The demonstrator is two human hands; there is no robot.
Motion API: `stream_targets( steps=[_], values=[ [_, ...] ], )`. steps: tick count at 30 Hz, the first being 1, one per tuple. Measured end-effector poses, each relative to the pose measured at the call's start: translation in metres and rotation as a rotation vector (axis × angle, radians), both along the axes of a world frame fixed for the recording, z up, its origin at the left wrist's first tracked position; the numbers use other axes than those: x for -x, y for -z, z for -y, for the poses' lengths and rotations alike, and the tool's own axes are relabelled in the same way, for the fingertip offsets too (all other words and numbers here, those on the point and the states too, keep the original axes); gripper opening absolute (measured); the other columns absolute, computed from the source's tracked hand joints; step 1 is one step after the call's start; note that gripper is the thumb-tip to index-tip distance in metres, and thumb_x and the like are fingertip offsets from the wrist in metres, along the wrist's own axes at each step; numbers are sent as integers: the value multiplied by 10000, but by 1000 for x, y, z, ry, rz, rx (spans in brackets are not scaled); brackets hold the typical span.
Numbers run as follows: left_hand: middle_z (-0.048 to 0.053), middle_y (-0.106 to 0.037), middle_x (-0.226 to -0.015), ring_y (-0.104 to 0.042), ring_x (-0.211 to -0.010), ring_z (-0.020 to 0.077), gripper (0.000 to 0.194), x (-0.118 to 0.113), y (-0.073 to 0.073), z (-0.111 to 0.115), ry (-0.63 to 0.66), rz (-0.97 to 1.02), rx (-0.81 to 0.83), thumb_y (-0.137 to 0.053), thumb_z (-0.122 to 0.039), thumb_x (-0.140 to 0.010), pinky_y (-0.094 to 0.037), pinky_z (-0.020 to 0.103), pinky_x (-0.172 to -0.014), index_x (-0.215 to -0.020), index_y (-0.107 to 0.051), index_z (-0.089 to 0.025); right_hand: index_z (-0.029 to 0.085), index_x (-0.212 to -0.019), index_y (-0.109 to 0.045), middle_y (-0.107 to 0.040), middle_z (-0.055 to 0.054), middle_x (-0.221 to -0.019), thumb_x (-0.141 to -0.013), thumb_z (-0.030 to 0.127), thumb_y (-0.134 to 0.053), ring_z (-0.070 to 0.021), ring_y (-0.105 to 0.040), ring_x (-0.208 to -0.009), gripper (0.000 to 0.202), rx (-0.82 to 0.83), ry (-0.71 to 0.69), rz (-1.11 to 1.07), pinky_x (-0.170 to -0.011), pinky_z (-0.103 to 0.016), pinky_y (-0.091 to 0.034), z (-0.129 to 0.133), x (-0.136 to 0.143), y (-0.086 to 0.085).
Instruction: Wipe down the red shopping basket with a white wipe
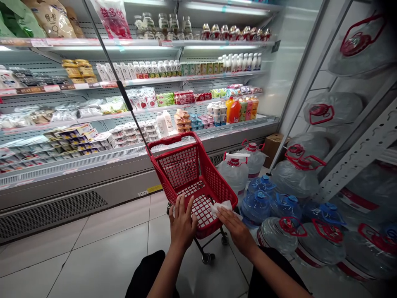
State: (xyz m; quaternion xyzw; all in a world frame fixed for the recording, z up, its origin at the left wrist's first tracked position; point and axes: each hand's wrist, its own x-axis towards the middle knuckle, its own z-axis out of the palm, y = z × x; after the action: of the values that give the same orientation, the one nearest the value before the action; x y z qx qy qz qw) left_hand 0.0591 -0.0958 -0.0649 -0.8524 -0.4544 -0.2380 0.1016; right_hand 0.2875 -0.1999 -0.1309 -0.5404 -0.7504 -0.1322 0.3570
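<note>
A red plastic shopping cart (218, 184) stands on the tiled floor before me, its basket holding no goods that I can see. At the near left part of the rim is my left hand (182, 221), fingers stretched and spread; whether it touches the rim I cannot tell. My right hand (234, 225) holds a crumpled white tissue (223, 207) against the near right corner of the basket, fingers laid over it. From the cart's far left corner a long dark pole (125, 97) with a black grip rises up and to the left.
A refrigerated shelf (130, 155) with drinks, yogurt and packets runs behind the cart. Close on the right stand several large water jugs (259, 207), some with red handles. A metal rack (350, 157) holds more jugs. A cardboard box (273, 149) sits behind them.
</note>
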Motion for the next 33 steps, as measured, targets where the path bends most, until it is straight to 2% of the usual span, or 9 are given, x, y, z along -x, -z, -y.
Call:
stream_targets(
  steps=[4,8,12,18,20,23,26,28,33],
  values=[
    [90,-343,-1709,-276,-1596,283,627,-5,1,-6,3,-6,-2,-447,-300,-1021,-220,510,-1261,-1641,-359,-292,300,-1655,-289,-487,-20,-1620,-926,-46,-282,-174,-445,-1505,808,-7,-44,-18,-1223,-445,-453,-25,-30,-5],
    [77,-326,-1714,-310,-1582,267,608,-17,3,-19,42,-11,0,-430,-339,-1043,-229,481,-1265,-1642,-357,-270,316,-1661,-260,-479,-27,-1628,-899,-49,-267,-185,-427,-1517,845,-1,72,-137,-1246,-507,-414,-48,-39,-6],
    [70,-324,-1712,-326,-1574,259,602,-33,11,-24,44,22,-1,-433,-344,-1043,-250,465,-1254,-1635,-374,-256,316,-1670,-245,-483,-41,-1626,-900,-42,-272,-207,-405,-1531,850,18,131,-198,-1251,-546,-390,-46,-4,-4],
    [31,-322,-1717,-334,-1566,252,613,-36,23,-6,4,25,-18,-427,-329,-1060,-281,461,-1226,-1659,-293,-325,278,-1686,-213,-380,-46,-1688,-928,-14,-271,-220,-339,-1564,814,48,92,-239,-1238,-488,-424,-10,54,1],
    [0,-332,-1712,-376,-1541,241,627,-26,19,-8,60,-5,-25,-442,-329,-1060,-252,454,-1248,-1660,-266,-374,294,-1682,-228,-400,-39,-1679,-921,-33,-250,-212,-345,-1561,828,41,60,-233,-1240,-485,-422,-3,49,2],
    [-21,-359,-1700,-420,-1514,225,619,-1,3,-30,159,-52,-39,-451,-337,-1064,-161,453,-1299,-1653,-272,-404,302,-1676,-253,-416,-32,-1671,-906,-60,-217,-198,-338,-1564,851,46,15,-210,-1254,-486,-402,0,26,4],
    [30,-382,-1693,-335,-1566,273,573,26,-19,-66,105,-48,-76,-483,-372,-1058,-121,511,-1313,-1623,-390,-336,306,-1671,-272,-411,-25,-1674,-913,-54,-218,-200,-322,-1572,841,72,29,-224,-1274,-515,-361,-7,-2,5],
    [40,-481,-1635,-375,-1542,288,527,37,-27,-85,98,-68,-93,-475,-374,-1061,-154,531,-1309,-1586,-462,-329,322,-1663,-295,-414,-18,-1672,-937,-27,-238,-207,-329,-1569,807,86,67,-259,-1279,-536,-343,-15,-14,4],
    [89,-621,-1487,-529,-1375,317,541,28,-24,-92,89,-102,-165,-485,-366,-1048,-258,558,-1279,-1586,-473,-304,341,-1666,-277,-425,-10,-1665,-953,13,-267,-208,-353,-1559,784,85,176,-342,-1273,-534,-354,-35,-1,-5]
  ],
)
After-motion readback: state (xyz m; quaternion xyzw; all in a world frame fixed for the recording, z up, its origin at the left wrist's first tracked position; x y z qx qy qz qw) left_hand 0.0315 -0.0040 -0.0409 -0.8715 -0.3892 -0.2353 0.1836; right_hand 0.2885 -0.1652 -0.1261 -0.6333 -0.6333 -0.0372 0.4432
